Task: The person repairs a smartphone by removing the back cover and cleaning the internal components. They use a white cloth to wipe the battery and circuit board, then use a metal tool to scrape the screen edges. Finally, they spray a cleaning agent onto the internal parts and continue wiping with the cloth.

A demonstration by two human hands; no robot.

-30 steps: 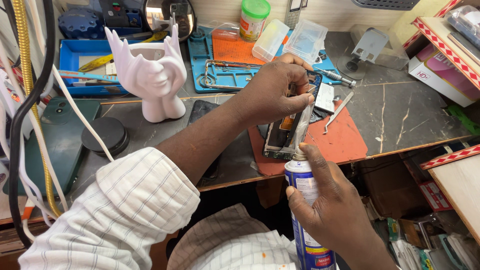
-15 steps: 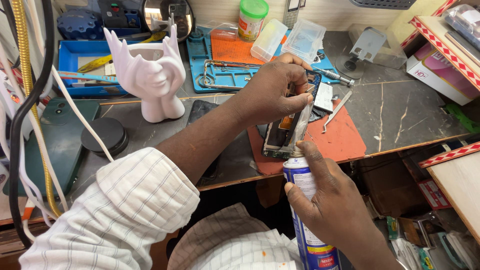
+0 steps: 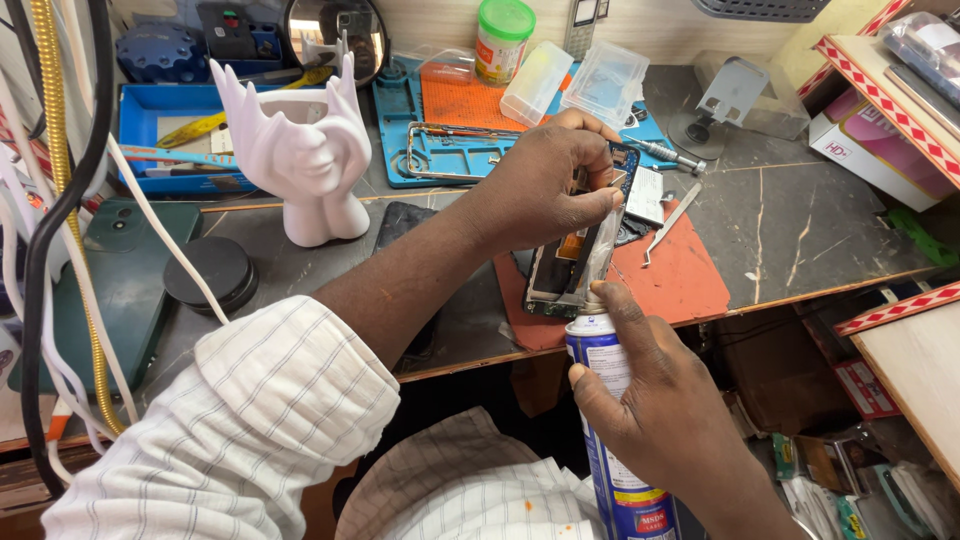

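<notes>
The blue-and-white metal spray can (image 3: 612, 420) stands upright nearest the camera, just below the table edge, wrapped tight in the right hand (image 3: 655, 400), whose grip is closed around it with the forefinger on the nozzle. Just above it, the opened black phone (image 3: 580, 250) lies tilted over the red rubber mat (image 3: 690, 280) on the dark stone table (image 3: 800, 220). The left hand (image 3: 545, 190) has its grip pinched shut on the phone's upper edge. Farther back stands a white hand-shaped ceramic holder (image 3: 305, 150).
</notes>
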